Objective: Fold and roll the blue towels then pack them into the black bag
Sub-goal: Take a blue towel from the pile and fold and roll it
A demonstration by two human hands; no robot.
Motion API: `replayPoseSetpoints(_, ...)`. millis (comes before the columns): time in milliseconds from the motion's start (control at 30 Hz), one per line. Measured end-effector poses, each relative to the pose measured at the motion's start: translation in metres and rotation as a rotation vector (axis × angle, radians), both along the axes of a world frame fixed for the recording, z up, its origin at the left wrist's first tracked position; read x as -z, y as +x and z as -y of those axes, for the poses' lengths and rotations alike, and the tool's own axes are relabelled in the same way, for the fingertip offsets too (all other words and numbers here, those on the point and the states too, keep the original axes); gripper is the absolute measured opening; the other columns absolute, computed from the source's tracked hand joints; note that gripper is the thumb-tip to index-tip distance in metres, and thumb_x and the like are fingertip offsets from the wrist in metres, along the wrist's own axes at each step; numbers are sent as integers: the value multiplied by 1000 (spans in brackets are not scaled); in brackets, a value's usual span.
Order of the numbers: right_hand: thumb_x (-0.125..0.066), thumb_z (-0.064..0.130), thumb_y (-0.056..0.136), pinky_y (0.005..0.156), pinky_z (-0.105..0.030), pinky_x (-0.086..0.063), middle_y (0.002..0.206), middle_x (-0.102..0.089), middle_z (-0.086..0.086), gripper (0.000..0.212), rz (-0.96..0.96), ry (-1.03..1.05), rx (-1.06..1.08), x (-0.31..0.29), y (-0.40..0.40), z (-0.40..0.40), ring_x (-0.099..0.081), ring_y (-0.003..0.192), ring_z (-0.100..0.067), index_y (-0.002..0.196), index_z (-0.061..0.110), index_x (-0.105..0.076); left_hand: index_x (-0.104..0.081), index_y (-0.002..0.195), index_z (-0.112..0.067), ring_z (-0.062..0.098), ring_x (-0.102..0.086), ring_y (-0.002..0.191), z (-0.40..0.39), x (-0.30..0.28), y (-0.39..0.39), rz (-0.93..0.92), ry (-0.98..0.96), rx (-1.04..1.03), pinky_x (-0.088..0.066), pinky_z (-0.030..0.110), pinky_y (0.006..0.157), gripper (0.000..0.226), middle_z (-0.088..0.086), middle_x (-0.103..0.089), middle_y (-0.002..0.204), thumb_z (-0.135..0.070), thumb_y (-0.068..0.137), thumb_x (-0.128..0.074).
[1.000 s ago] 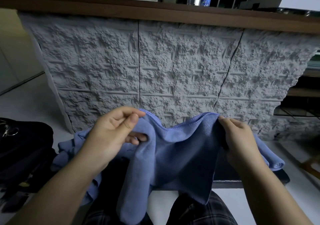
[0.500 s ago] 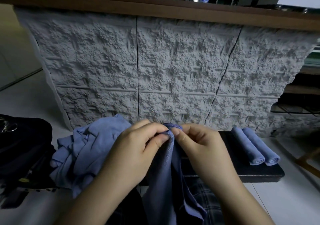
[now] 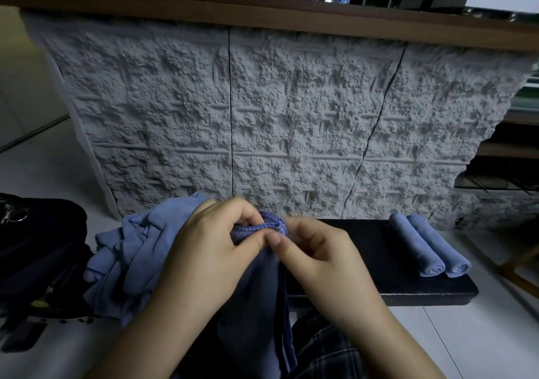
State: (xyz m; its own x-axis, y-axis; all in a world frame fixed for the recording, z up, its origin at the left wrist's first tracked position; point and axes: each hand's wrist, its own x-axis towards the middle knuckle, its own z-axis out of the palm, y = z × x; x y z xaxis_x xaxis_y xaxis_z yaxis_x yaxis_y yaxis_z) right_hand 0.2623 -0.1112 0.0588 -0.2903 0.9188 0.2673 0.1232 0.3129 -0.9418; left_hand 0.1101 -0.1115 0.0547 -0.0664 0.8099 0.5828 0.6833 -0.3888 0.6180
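A blue towel (image 3: 256, 305) hangs folded in half in front of me, its top corners pinched together. My left hand (image 3: 204, 259) and my right hand (image 3: 318, 259) both grip those corners, fingertips touching at the towel's top edge. A heap of unfolded blue towels (image 3: 128, 259) lies to the left on the black bench (image 3: 379, 262). Two rolled blue towels (image 3: 428, 247) lie side by side at the bench's right end. The black bag (image 3: 38, 250) sits on the floor at the far left.
A rough grey textured panel (image 3: 233, 116) under a wooden counter edge (image 3: 262, 14) stands just behind the bench. White floor tiles (image 3: 481, 343) lie to the right, with a wooden leg (image 3: 516, 273) at the right edge. My plaid-clad knee (image 3: 329, 352) is below the towel.
My hands, a second ago apart and holding the towel spread wide, have come together, folding the towel in half. Since half a second ago they shifted only slightly.
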Motion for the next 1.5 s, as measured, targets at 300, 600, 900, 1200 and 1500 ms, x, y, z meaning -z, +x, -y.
replayPoseSetpoints(300, -60, 13, 91, 64, -18, -45, 76, -70, 1, 15, 112, 67, 158, 10, 17, -16, -54, 67, 2, 79, 16, -69, -50, 95, -42, 1, -54, 62, -9, 10, -16, -70, -261, 285, -45, 22, 61, 30, -16, -61, 79, -57, 69, -44)
replayPoseSetpoints(600, -56, 14, 94, 60, -13, -40, 68, -64, 12, 18, 77, 43, 338, 29, 36, -39, -51, 63, 2, 78, 18, -63, -51, 74, -38, 3, -49, 56, -14, 11, -38, -321, -337, 205, -36, 19, 53, 19, -16, -56, 63, -57, 76, -54)
replayPoseSetpoints(900, -55, 15, 94, 58, -10, -38, 65, -62, 16, 17, 74, 58, 409, 32, 39, -45, -48, 60, 6, 78, 18, -61, -52, 74, -29, 9, -45, 72, -28, 3, -57, -682, 2, 215, -48, 36, 61, 32, -18, -53, 77, -57, 85, -40)
replayPoseSetpoints(1200, -56, 17, 93, 65, -20, -43, 74, -67, 3, 16, 59, 51, 399, 32, 36, -46, -54, 68, -3, 80, 23, -64, -54, 83, -37, -2, -50, 71, -26, 6, -51, -450, -53, 264, -39, 20, 61, 23, -22, -50, 80, -58, 79, -46)
replayPoseSetpoints(1500, -56, 22, 94, 61, -10, -33, 76, -50, -1, 19, 270, 128, 504, 35, 49, -59, -46, 67, -8, 76, 29, -55, -51, 76, -26, 15, -55, 83, -39, 0, -63, -677, 61, 183, -48, 33, 69, 38, -6, -55, 103, -60, 85, -37)
